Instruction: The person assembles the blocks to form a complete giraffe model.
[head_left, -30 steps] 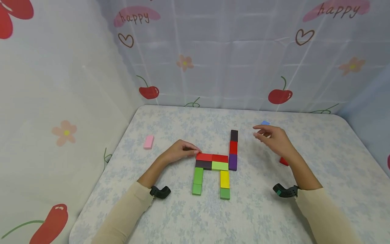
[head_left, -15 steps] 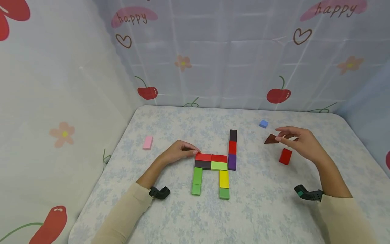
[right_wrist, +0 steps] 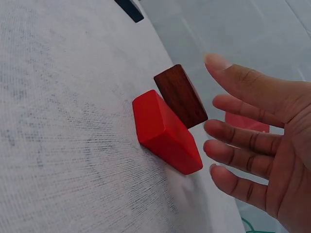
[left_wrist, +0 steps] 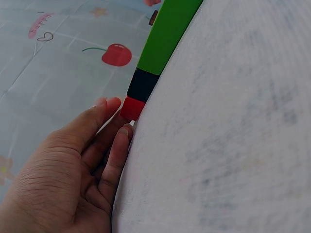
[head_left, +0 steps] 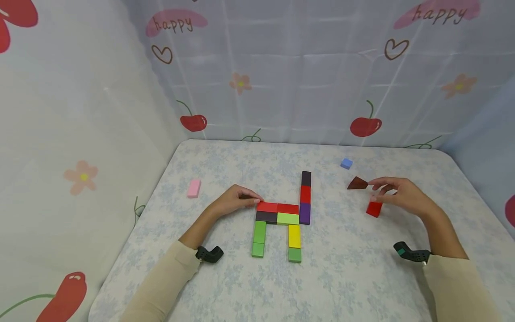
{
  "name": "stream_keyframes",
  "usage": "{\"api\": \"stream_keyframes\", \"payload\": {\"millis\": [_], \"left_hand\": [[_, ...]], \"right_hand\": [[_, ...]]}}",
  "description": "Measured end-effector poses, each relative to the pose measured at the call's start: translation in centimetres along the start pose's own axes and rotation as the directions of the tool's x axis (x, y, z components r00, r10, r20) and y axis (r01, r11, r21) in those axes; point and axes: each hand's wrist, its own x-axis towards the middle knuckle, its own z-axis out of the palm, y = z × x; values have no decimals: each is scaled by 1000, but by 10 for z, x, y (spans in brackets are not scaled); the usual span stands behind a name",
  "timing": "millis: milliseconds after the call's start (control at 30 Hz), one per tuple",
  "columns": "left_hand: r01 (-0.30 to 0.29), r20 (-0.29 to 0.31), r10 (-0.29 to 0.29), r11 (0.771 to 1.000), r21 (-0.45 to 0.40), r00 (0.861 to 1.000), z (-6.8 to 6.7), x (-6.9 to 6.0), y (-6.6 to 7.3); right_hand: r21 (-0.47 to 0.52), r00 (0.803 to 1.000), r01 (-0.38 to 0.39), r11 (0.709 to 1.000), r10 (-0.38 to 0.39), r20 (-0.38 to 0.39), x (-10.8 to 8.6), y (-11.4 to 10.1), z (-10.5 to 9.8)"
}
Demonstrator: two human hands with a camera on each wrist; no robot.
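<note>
My left hand lies beside the left end of the block figure, its fingertips at the corner of a red block. The left wrist view shows loosely bent fingers against the end of that red block. The flat figure also has black, lime, green and yellow blocks, with a purple block at the base of its upright column. My right hand hovers over a loose red block. In the right wrist view its fingers spread beside this red block and the brown triangular block, gripping neither.
A small blue block sits toward the back right of the table. At the left lies a pink block. A printed curtain hangs behind the table.
My right hand has moved right from beside the column, past the brown triangular block, then down toward the loose red block. The left hand stays at the figure's left end.
</note>
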Motion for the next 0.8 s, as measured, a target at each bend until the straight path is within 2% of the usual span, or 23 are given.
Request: {"api": "stream_keyframes", "payload": {"millis": [100, 233, 600, 667, 800], "left_hand": [[-4, 0, 4, 1000, -3, 1000, -1, 0, -4], [-8, 1, 8, 1000, -8, 1000, -1, 1, -6], [-20, 17, 21, 1000, -21, 1000, 0, -6, 23], [-14, 17, 15, 1000, -22, 1000, 0, -6, 23], [-9, 17, 9, 1000, -25, 1000, -1, -2, 8]], "right_hand": [[12, 999, 31, 999, -31, 39, 1, 3, 3], [7, 998, 42, 999, -43, 54, 1, 6, 6], [-32, 997, -11, 999, 13, 80, -5, 9, 2], [-42, 995, -24, 999, 28, 96, -5, 9, 1], [-35, 991, -2, 999, 6, 132, -6, 14, -2]]}}
